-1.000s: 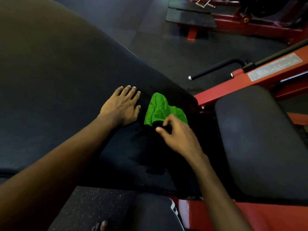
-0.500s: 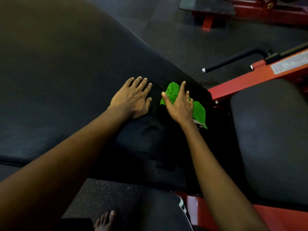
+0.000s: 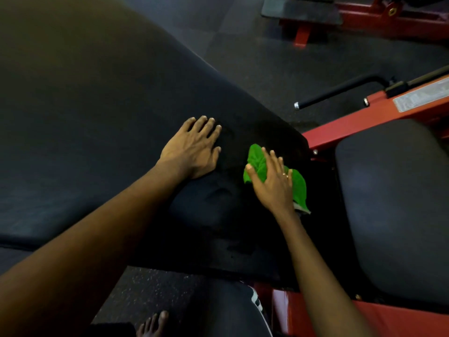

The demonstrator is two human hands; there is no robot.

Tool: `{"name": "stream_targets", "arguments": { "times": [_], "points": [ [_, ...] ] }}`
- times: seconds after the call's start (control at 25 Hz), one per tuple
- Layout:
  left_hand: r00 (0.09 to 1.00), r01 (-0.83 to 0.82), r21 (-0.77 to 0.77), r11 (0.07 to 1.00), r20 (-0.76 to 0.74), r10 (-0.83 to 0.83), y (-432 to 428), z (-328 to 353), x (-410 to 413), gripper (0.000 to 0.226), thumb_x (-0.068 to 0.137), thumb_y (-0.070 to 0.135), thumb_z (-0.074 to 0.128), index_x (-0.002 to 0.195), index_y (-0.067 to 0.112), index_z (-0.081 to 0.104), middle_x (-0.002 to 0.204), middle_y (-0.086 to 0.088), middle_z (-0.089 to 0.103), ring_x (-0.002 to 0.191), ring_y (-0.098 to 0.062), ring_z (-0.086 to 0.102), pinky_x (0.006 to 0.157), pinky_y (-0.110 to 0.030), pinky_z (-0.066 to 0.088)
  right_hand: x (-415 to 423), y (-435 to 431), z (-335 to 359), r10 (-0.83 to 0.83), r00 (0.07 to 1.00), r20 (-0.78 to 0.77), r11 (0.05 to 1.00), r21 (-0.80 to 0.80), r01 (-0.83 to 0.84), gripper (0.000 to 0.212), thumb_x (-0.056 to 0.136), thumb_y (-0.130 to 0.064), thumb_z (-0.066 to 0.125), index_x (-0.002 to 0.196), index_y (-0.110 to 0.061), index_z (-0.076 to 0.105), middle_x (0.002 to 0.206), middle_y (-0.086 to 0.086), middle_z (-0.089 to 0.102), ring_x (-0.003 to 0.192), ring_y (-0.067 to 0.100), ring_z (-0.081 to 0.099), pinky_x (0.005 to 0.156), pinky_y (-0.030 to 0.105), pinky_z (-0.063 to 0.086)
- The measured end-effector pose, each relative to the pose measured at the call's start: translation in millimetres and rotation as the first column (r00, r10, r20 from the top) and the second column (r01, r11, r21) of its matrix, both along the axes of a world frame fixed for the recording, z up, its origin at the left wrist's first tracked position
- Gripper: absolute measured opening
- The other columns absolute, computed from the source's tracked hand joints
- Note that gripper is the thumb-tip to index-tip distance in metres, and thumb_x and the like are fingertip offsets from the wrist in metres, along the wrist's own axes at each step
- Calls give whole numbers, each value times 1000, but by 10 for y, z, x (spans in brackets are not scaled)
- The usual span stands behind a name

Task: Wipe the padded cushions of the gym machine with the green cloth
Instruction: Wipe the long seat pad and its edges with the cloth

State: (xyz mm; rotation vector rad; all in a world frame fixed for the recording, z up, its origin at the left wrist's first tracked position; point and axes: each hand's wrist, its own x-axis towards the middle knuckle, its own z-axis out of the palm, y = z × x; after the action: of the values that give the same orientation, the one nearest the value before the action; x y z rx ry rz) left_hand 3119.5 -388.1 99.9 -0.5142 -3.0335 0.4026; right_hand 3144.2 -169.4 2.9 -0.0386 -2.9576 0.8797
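Note:
A large black padded cushion (image 3: 97, 122) slopes across the left and middle of the view. The green cloth (image 3: 299, 184) lies crumpled near the cushion's right end. My right hand (image 3: 273, 183) presses flat on the cloth with straight fingers, covering its middle. My left hand (image 3: 194, 149) rests flat on the cushion just left of the cloth, fingers straight and together. A second black cushion (image 3: 393, 205) sits to the right, apart from both hands.
The machine's red frame (image 3: 359, 117) runs between the two cushions, with a black handle bar (image 3: 340, 91) sticking out over the dark rubber floor. Another red machine with a black plate (image 3: 301, 8) stands at the top right. My bare foot (image 3: 153, 324) shows at the bottom.
My right hand went from pinching the cloth's near edge to lying flat on it, then slid it slightly toward me along the cushion. My left hand stayed flat in place.

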Motion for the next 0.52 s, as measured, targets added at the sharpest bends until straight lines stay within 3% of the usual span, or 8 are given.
{"name": "stream_targets", "arguments": {
  "times": [0.08,0.16,0.24,0.32,0.44,0.52],
  "points": [
    [1000,6,-6,1000,-5,-6,4,-2,-1,68,103,48,14,160,12,13,167,-12,13,155,-27,10,125,-43,8,-3,-7,25,-53,998,20,998,-23,54,82,88,-74,31,159,-32,27,166,-1,29,154,23,24,124,53,17],
    [1000,9,-14,1000,-12,-9,6,3,-4,68,103,48,15,160,12,14,167,-12,15,155,-27,11,125,-43,9,489,-136,85,56,995,-78,996,-67,-61,77,91,-70,32,158,-31,32,163,-3,34,152,20,29,123,49,24],
    [1000,5,-17,1000,4,-5,2,-4,-7,68,103,48,14,160,12,14,167,-13,14,155,-28,12,125,-43,9,1132,-239,129,196,972,-131,976,-65,-206,71,95,-67,34,158,-35,31,164,-10,31,153,13,23,125,40,18],
    [1000,8,-14,1000,11,-7,4,10,-5,69,103,49,14,160,11,15,167,-13,15,154,-28,12,125,-43,10,1399,-215,89,240,959,-151,969,-30,-247,70,96,-68,34,158,-38,28,165,-13,28,154,9,19,125,35,13],
    [998,58,-20,998,18,-58,28,55,26,66,104,47,21,158,10,25,166,-14,20,154,-27,17,125,-41,13,1020,8,-82,61,992,-109,997,-46,-66,73,92,-71,35,156,-37,33,163,-7,33,154,15,24,125,42,18],
    [997,63,6,998,48,-63,38,55,84,64,104,46,25,158,10,26,166,-12,21,154,-25,17,125,-40,13,616,207,-155,-71,997,26,996,-50,73,74,93,-71,36,157,-35,30,165,-3,29,155,18,21,126,46,16]
  ]
}}
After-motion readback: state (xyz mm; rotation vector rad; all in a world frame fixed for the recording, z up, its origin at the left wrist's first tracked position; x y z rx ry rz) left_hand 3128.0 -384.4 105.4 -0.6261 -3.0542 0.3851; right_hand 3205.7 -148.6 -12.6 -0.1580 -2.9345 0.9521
